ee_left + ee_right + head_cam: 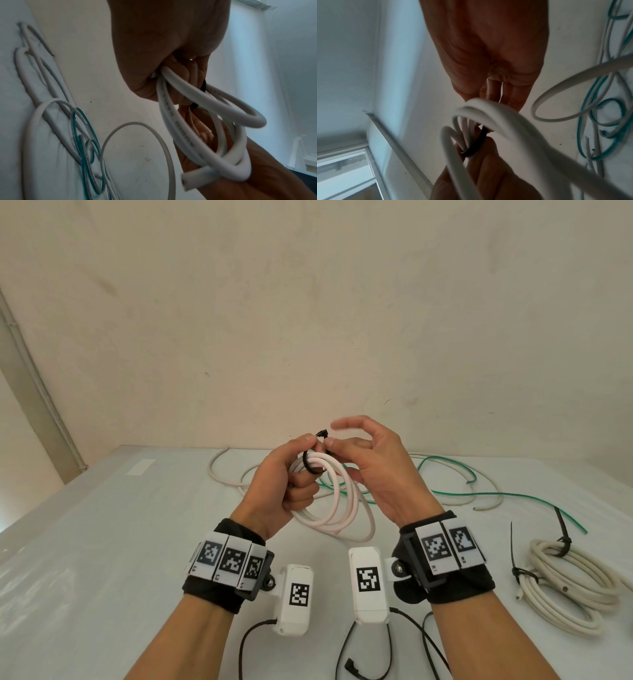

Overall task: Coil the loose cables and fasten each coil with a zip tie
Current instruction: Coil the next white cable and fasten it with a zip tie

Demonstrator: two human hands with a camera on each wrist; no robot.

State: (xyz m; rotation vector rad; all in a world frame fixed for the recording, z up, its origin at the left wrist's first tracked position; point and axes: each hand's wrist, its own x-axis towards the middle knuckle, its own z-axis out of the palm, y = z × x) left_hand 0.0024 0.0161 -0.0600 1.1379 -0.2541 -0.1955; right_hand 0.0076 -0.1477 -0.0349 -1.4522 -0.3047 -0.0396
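Above the table my left hand [284, 484] grips a white cable coil [342, 501] of several turns by its top. A black zip tie [310, 467] loops round the coil's strands there, its head sticking up between the two hands. My right hand [380, 474] is beside it, with one fingertip against the tie near the head. Its other fingers are spread and blurred. The left wrist view shows the coil [188, 135] hanging from the fist [163, 40]. In the right wrist view the tie [477, 143] circles the strands below straight fingers [494, 92].
A beige coil [575, 587], bound by two black zip ties, lies at the right of the white table [102, 542]. Loose white cable [222, 474] and a thin green wire [479, 494] sprawl behind the hands. The wall stands close behind.
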